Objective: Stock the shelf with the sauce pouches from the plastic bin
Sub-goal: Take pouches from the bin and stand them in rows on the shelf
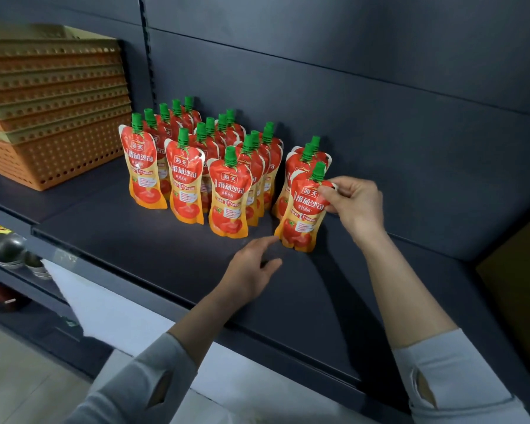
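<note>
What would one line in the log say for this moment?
right hand: pinches front pouch on shelf | left hand: open, near pouch base | rows of pouches: standing | orange baskets: stacked

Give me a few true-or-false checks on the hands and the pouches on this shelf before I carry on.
1. The right hand pinches the top right corner of the front pouch in the rightmost row. True.
2. The pouch spouts have red caps. False: they have green caps.
3. A stack of orange baskets sits on the shelf, left of the standing pouches. True.
4. The left hand is carrying a second pouch. False: the left hand holds nothing; its index finger reaches to the front pouch's bottom left corner.
5. The stocked pouches lie flat in a pile. False: they stand upright in rows running front to back.
</note>
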`<state>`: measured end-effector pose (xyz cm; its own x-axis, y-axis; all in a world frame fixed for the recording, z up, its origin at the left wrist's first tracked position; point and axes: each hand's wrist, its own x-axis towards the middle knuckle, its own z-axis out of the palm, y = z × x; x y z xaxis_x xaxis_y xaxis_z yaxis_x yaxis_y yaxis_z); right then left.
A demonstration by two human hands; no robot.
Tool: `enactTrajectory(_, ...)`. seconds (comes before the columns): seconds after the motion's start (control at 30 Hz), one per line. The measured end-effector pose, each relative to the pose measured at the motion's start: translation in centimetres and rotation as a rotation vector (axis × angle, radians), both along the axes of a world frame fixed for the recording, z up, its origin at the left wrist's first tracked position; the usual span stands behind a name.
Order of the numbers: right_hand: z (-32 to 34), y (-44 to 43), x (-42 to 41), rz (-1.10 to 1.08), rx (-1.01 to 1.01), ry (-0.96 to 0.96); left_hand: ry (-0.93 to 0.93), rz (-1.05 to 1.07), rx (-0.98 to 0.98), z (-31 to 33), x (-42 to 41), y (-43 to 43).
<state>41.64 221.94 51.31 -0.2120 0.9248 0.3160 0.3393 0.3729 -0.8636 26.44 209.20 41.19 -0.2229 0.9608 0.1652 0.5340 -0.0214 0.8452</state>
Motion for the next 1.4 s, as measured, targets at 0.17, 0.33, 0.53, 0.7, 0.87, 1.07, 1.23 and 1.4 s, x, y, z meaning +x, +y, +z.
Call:
enactTrajectory(0.17,-0.5,1.8,-1.6,-0.017,0.032,0.014,0.208,-0.027,0.009,-0.4,0.5,1.7)
enactTrajectory(0.33,-0.5,2.7,-2.9,-0.002,0.055,0.004,0.236,0.001,-0.022,-0.9,0.6,3.6)
enactTrajectory(0.53,-0.7,3.6,-3.3,0.003,0.088,-0.014,0.265,0.042,-0.019,-1.2,0.6,4.9)
enactTrajectory(0.7,-0.9,4.1,-3.3,0.007,0.111,-0.021,0.292,0.049,-0.015,-1.3,0.5,5.5)
enactTrajectory(0.87,-0.9,4.2,-3.3,0.003,0.12,-0.051,0.299,0.043,-0.024,-1.4,0.4,5.6)
enactTrajectory(1.07,-0.7,3.8,-3.3,-0.026,0.156,-0.172,0.274,0.02,-0.043,-1.2,0.2,5.3)
enactTrajectory(1.23,0.1,2.1,-2.7,-0.119,0.303,-0.337,0.195,-0.004,0.007,-0.3,-0.6,3.6)
enactTrajectory(1.4,-0.4,-1.2,-2.2,-0.185,0.423,-0.435,0.124,0.033,0.099,0.2,-3.3,-0.5)
